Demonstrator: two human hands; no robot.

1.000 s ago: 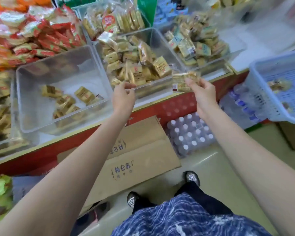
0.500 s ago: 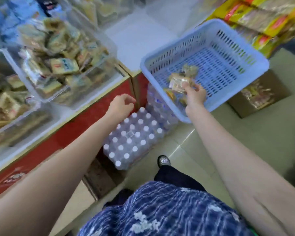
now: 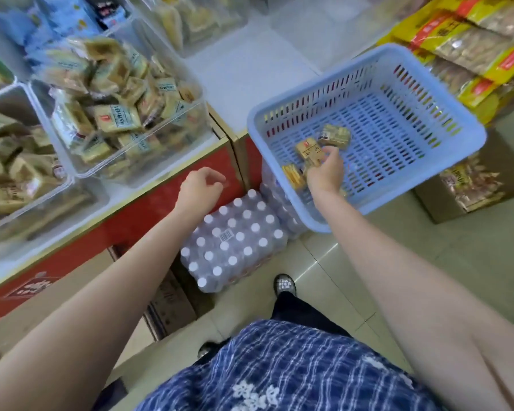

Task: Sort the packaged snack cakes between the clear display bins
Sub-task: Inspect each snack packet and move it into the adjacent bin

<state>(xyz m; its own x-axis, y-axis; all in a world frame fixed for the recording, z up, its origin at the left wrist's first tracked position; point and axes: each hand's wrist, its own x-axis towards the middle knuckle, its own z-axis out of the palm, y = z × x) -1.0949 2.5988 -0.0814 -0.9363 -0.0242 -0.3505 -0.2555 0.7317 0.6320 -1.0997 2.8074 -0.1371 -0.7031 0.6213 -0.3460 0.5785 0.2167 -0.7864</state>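
Writing on the wrappers is too blurred to read: the cakes [image 3: 308, 150] under the right hand [image 3: 324, 170] show only a red tab and dark marks, and the cakes in the clear bin [image 3: 149, 157] up and left of the left hand [image 3: 198, 189] carry a red mark and a dark teal band of print. A barcode sticker sits on the bottle pack [image 3: 235, 244] just below the left hand. The red shelf front [image 3: 149, 212] beside that hand bears white lettering farther left, unreadable.

The right hand reaches into the blue basket [image 3: 428, 173], fingers curled down onto a cake, seemingly pinching it; two more cakes lie touching or just beside its fingers, one beyond the fingertips, one to its left. The left hand hangs apart from the right, fingers loosely curled, holding nothing, just below the bin's front edge. Yellow packets [image 3: 469, 51] are stacked well beyond the right hand, and a carton [image 3: 457, 191] sits to its right under the basket.
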